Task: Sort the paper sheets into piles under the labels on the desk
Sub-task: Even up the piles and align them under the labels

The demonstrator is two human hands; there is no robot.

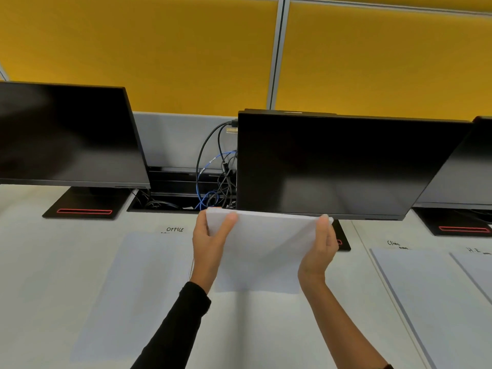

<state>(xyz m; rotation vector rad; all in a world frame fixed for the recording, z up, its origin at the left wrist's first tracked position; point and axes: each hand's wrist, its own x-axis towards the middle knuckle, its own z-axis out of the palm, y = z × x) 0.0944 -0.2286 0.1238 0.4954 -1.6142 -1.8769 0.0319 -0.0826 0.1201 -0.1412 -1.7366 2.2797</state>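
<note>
I hold a stack of white paper sheets [266, 243] above the middle of the white desk [53, 262], tilted with its far edge up. My left hand [210, 243] grips its left side and my right hand [320, 249] grips its right side, thumbs on top. Handwritten labels sit on the desk: "OFFICE" [175, 229] at the left, "Clinic" [393, 243] and "H.R" [475, 250] at the right. A paper pile [141, 288] lies under the OFFICE label. Another pile [431, 302] lies under Clinic, and a third [476, 272] under H.R at the frame edge.
Three dark monitors stand along the back: one at the left [66, 134], one in the middle [340, 166], one cut off at the right [474, 166]. Their black bases rest on the desk. A cable well with tangled cables [213, 177] opens between them. Yellow partition panels rise behind.
</note>
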